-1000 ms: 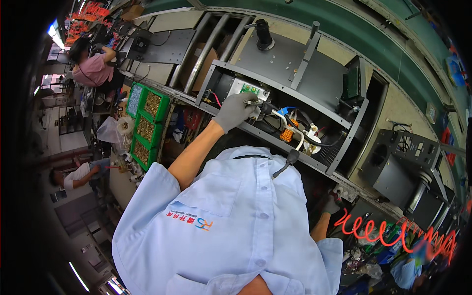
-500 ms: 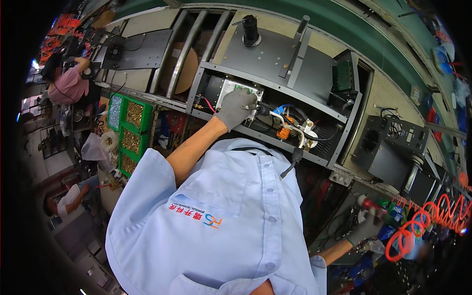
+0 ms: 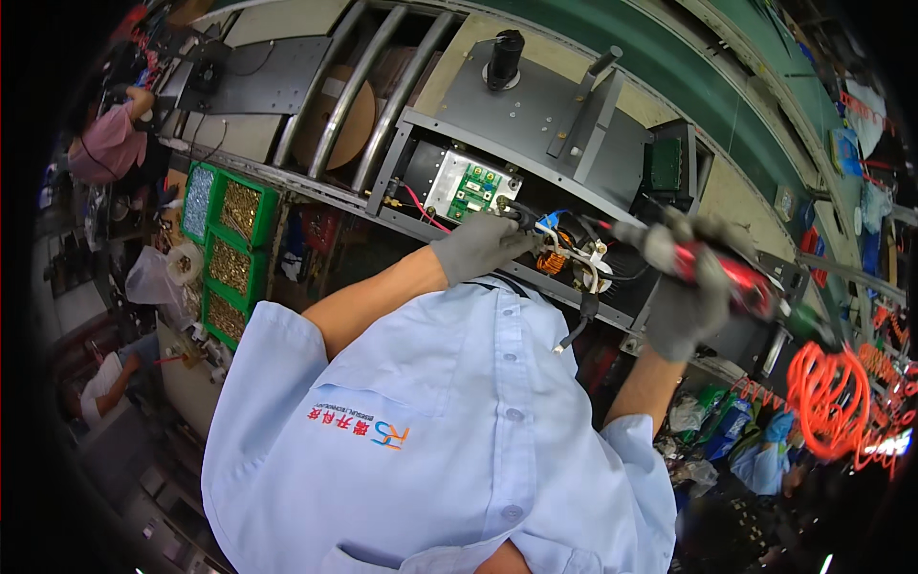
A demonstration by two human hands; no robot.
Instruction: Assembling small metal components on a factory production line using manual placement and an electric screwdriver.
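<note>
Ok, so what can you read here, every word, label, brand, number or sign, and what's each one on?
Light blue shirt: a blue and orange logo with red lettering on the chest; I won't copy out the wording.
Green circuit board: any markings are too small to read.
Red tool in the right hand: too blurred to read.

Single head view: wide fisheye, left one of side-by-side pair. Looks down from head height over shirt front, nearest, filling lower middle. Left hand, right hand and open metal chassis farther off, across centre. Co-worker far, at left rim. Straight edges bow; corners black.
</note>
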